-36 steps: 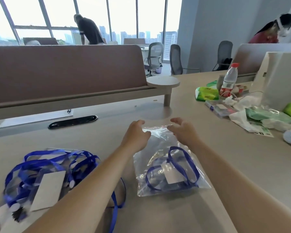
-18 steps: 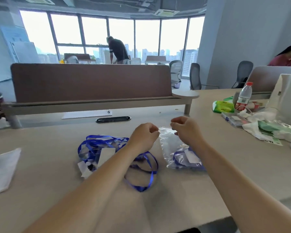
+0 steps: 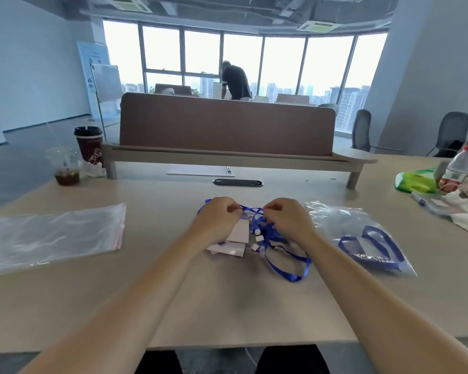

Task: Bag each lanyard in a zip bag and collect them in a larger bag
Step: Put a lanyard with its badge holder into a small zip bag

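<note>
The wide pale bench point(image 3: 227, 306) fills the lower half of the view. A brown divider panel point(image 3: 227, 125) stands along its far side.

On the left part of the bench a large clear bag point(image 3: 52, 236) lies flat. On the right a smaller zip bag point(image 3: 333, 220) lies with its mouth toward the far side. It holds one bagged lanyard point(image 3: 370, 255), whose blue ribbon is coiled in the near end of the bag.

Between these two bags, in the middle of the bench, is a heap of loose lanyards point(image 3: 270, 238). Their blue ribbons are tangled and one loop trails toward the near edge. Some white cards point(image 3: 239, 233) lie among the ribbons, partly under the left wrist.

Both forearms reach forward to this heap. The left hand point(image 3: 216, 218) has its fingers curled, and its grip is closed on a ribbon at the far side of the heap. The right hand point(image 3: 288, 218) is just beside it, and its grip pinches the ribbon in the same way.

At the far left corner a dark paper cup point(image 3: 89, 144) stands beside a clear cup point(image 3: 65, 166) with a little brown drink in it. At the far right a water bottle point(image 3: 457, 168) stands next to a green packet point(image 3: 414, 182).
</note>
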`<state>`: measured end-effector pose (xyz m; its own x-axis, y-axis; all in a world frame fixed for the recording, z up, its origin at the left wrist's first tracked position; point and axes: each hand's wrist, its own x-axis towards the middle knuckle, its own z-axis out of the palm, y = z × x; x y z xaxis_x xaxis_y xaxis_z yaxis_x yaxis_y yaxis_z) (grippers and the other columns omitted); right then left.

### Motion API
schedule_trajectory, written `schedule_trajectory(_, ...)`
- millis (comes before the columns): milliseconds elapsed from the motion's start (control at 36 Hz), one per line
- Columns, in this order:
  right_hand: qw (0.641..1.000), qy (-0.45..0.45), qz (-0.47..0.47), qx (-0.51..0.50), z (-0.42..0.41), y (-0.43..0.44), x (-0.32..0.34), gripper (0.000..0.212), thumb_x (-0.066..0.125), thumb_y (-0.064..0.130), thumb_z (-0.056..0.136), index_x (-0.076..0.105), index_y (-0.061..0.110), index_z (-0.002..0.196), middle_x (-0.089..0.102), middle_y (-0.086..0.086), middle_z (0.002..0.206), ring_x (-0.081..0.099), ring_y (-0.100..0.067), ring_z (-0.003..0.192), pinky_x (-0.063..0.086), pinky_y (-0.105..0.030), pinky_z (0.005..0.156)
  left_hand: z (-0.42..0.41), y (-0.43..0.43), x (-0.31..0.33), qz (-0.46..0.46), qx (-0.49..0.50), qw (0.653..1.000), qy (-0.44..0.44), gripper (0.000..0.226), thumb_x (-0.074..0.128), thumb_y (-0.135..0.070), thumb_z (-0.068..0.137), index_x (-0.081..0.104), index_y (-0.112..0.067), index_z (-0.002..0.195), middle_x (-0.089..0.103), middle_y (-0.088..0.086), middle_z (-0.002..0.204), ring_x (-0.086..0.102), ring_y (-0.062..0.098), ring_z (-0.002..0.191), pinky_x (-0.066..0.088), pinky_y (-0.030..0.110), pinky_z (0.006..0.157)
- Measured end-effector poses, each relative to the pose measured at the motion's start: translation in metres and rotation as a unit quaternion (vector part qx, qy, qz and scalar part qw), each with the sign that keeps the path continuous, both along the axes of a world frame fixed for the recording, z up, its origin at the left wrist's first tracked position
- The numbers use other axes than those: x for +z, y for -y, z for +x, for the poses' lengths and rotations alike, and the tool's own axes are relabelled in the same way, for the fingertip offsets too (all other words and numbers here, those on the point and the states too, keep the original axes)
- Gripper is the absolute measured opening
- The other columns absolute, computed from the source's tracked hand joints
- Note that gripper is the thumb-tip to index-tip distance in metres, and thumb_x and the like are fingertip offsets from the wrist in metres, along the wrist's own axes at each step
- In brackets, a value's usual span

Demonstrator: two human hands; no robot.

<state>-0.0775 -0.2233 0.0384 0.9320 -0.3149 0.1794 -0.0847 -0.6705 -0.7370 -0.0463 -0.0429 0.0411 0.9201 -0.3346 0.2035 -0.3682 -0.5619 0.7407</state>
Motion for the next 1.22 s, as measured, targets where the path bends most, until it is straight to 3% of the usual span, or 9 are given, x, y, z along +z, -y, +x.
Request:
schedule_trajectory(194, 0.990, -0.077, -0.117, -0.006, 0.042, 0.006, -0.030, 0.018, 0.058, 0.017, 0.085, 0.073, 0.006, 0.084, 0.072, -0.015, 0.084, 0.061, -0.025, 0.069, 0.050, -0.036, 0.062, 0.029, -0.001, -0.021, 0.087, 0.014, 0.996, -0.001, 0.025, 0.048, -0.017, 0.093, 0.066, -0.009, 0.078, 0.070, 0.009, 0.076, 0.062, 0.012, 0.053, 0.040, 0.024, 0.048)
schedule_trajectory(333, 0.976, -0.109, -0.186, -0.003, 0.065, 0.010, -0.045, 0.020, 0.067, 0.033, 0.085, 0.070, 0.014, 0.079, 0.068, -0.002, 0.076, 0.064, -0.022, 0.075, 0.047, -0.030, 0.060, 0.051, 0.012, -0.041, 0.195, 0.023, 0.981, -0.012, 0.031, 0.059, -0.032, 0.093, 0.060, -0.010, 0.072, 0.064, 0.007, 0.069, 0.063, 0.022, 0.065, 0.046, 0.035, 0.059)
schedule_trajectory(389, 0.973, -0.113, -0.201, -0.001, 0.069, 0.011, -0.050, 0.021, 0.069, 0.035, 0.083, 0.068, 0.014, 0.079, 0.067, -0.002, 0.076, 0.064, -0.020, 0.073, 0.047, -0.029, 0.060, 0.056, 0.019, -0.047, 0.242, 0.039, 0.969, -0.019, 0.033, 0.061, -0.042, 0.092, 0.063, -0.010, 0.086, 0.064, 0.003, 0.080, 0.060, 0.019, 0.074, 0.040, 0.028, 0.056)
schedule_trajectory(472, 0.972, -0.121, -0.200, 0.009, 0.076, 0.012, -0.056, 0.025, 0.071, 0.038, 0.081, 0.065, 0.015, 0.073, 0.064, 0.000, 0.070, 0.062, -0.019, 0.069, 0.046, -0.030, 0.057, 0.062, 0.028, -0.050, 0.303, 0.059, 0.950, -0.049, 0.056, 0.060, -0.055, 0.090, 0.062, -0.008, 0.119, 0.067, 0.010, 0.110, 0.064, 0.025, 0.098, 0.051, 0.034, 0.078)
schedule_trajectory(583, 0.973, -0.135, -0.188, 0.013, 0.082, 0.016, -0.062, 0.025, 0.071, 0.035, 0.080, 0.065, 0.013, 0.070, 0.063, -0.001, 0.066, 0.062, -0.021, 0.069, 0.043, -0.029, 0.056, 0.064, 0.035, -0.057, 0.321, 0.081, 0.943, -0.044, 0.061, 0.061, -0.064, 0.084, 0.062, -0.011, 0.114, 0.068, 0.007, 0.103, 0.064, 0.023, 0.090, 0.044, 0.030, 0.069)
schedule_trajectory(833, 0.972, -0.162, -0.169, 0.031, 0.089, 0.017, -0.065, 0.021, 0.067, 0.029, 0.091, 0.071, 0.009, 0.088, 0.071, -0.007, 0.086, 0.066, -0.026, 0.085, 0.054, -0.035, 0.071, 0.065, 0.035, -0.064, 0.267, 0.113, 0.953, -0.092, 0.045, 0.068, -0.059, 0.074, 0.059, -0.018, 0.089, 0.068, 0.003, 0.087, 0.066, 0.021, 0.080, 0.057, 0.034, 0.076)
schedule_trajectory(972, 0.985, -0.134, -0.105, 0.022, 0.082, 0.017, -0.056, 0.016, 0.065, 0.016, 0.086, 0.071, 0.009, 0.074, 0.071, -0.010, 0.080, 0.062, -0.024, 0.074, 0.043, -0.029, 0.059, 0.070, 0.033, -0.061, 0.206, 0.101, 0.964, -0.132, 0.047, 0.075, -0.051, 0.080, 0.055, -0.010, 0.094, 0.061, 0.002, 0.075, 0.059, 0.020, 0.070, 0.042, 0.029, 0.061)
schedule_trajectory(1111, 0.996, -0.081, -0.040, -0.002, 0.073, 0.016, -0.041, 0.022, 0.065, 0.017, 0.089, 0.059, 0.013, 0.068, 0.059, -0.003, 0.068, 0.050, -0.017, 0.063, 0.037, -0.029, 0.056, 0.071, 0.021, -0.053, 0.126, 0.110, 0.980, -0.106, 0.035, 0.061, -0.023, 0.092, 0.040, -0.013, 0.066, 0.046, 0.003, 0.063, 0.041, 0.016, 0.054, 0.025, 0.028, 0.048)
schedule_trajectory(1222, 0.998, -0.052, 0.020, -0.008, 0.071, 0.014, -0.033, 0.013, 0.065, 0.018, 0.089, 0.064, 0.007, 0.084, 0.064, -0.005, 0.065, 0.057, -0.019, 0.059, 0.041, -0.029, 0.058, 0.071, 0.013, -0.048, 0.066, 0.091, 0.991, -0.068, 0.012, 0.051, -0.023, 0.086, 0.049, -0.013, 0.079, 0.062, 0.004, 0.071, 0.059, 0.021, 0.065, 0.045, 0.034, 0.057)
